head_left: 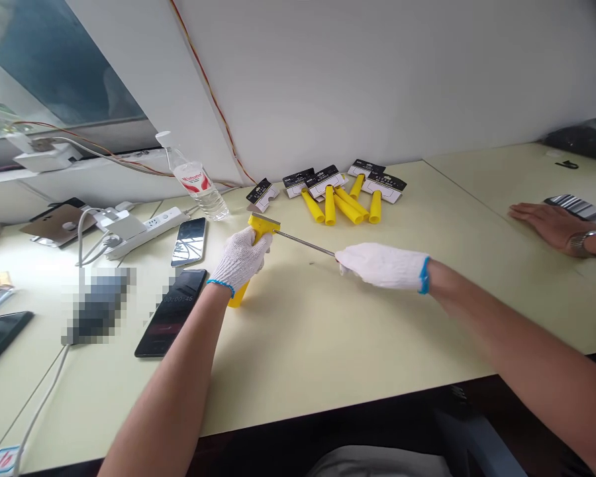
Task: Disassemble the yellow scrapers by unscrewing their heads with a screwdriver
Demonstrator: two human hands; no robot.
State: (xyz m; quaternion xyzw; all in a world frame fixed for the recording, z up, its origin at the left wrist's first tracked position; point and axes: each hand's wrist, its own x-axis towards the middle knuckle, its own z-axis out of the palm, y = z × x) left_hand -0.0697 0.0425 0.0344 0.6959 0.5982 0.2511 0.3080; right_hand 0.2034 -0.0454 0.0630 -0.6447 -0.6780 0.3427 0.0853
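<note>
In a white knit glove, my left hand point(242, 257) is closed around the handle of a yellow scraper point(261, 225), whose wide head with a metal blade points up and away. My right hand point(380, 265), gloved too, grips a screwdriver point(305, 244); its handle is mostly hidden inside the fist. The long metal shaft runs leftward, and its tip meets the side of the scraper head. Behind my hands lie several yellow tubular handles point(348, 207) with black and white cards point(385, 185). A separate card point(262, 194) stands nearer the bottle.
A water bottle point(198, 182) stands near the wall. Phones point(189, 242) and a power strip point(149, 232) with cables lie at left, another dark phone point(171, 315) beside my left forearm. At right, another person's hand point(551, 225) rests on the table point(338, 351).
</note>
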